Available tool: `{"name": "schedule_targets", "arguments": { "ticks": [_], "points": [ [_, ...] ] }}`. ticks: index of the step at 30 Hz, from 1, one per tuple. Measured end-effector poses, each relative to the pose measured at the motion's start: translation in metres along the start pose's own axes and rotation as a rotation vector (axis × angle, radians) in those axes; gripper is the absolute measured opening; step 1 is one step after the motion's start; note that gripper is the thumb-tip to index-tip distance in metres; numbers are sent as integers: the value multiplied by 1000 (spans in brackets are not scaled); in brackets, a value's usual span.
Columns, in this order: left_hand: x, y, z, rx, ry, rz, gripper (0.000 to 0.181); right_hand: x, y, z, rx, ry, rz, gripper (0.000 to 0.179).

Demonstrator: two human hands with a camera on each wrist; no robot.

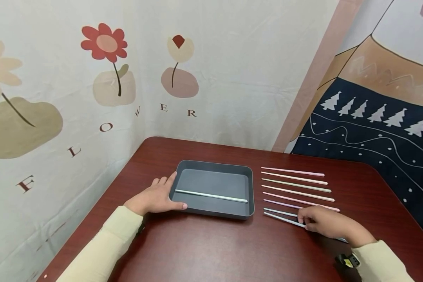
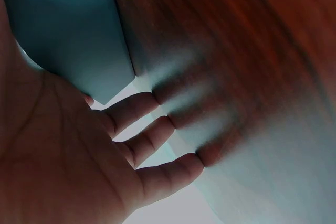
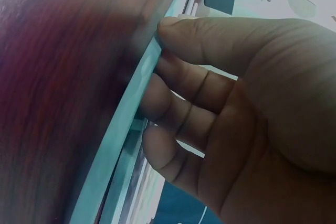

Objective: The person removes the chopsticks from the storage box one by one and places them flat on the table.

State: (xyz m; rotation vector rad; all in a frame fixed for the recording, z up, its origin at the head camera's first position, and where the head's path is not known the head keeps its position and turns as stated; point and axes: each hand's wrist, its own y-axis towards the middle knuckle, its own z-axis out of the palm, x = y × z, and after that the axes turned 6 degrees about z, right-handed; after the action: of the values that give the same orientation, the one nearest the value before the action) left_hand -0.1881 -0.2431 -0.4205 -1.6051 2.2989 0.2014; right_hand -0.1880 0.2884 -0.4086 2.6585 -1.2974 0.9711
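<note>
A grey rectangular tray (image 1: 215,179) lies on the table, with one pale green-white chopstick (image 1: 211,195) lying across its floor. My left hand (image 1: 156,199) rests at the tray's left side, its fingers spread and fairly straight, thumb over the front left corner. In the left wrist view the tray's wall (image 2: 71,30) stands beside the palm. To the right of the tray, my right hand (image 1: 326,221) pinches the nearest light blue chopstick (image 1: 281,218) between thumb and fingers. Its bluish shaft (image 3: 118,124) runs past the fingertips in the right wrist view. Just behind lies another bluish chopstick (image 1: 280,212), partly covered by the hand.
Several more chopsticks in pink, cream, green and purple lie in a row right of the tray, the pink one (image 1: 292,171) farthest back. The dark red table (image 1: 211,250) meets a flower-printed cloth (image 1: 232,78) behind and a dark blue printed cloth (image 1: 366,129) at right.
</note>
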Motion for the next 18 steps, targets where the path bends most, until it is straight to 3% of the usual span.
{"name": "schedule_targets", "arguments": {
  "ticks": [18],
  "points": [
    [0,0,0,-3,3,8,133,1,0,3,23,-9,11,22]
  ]
}}
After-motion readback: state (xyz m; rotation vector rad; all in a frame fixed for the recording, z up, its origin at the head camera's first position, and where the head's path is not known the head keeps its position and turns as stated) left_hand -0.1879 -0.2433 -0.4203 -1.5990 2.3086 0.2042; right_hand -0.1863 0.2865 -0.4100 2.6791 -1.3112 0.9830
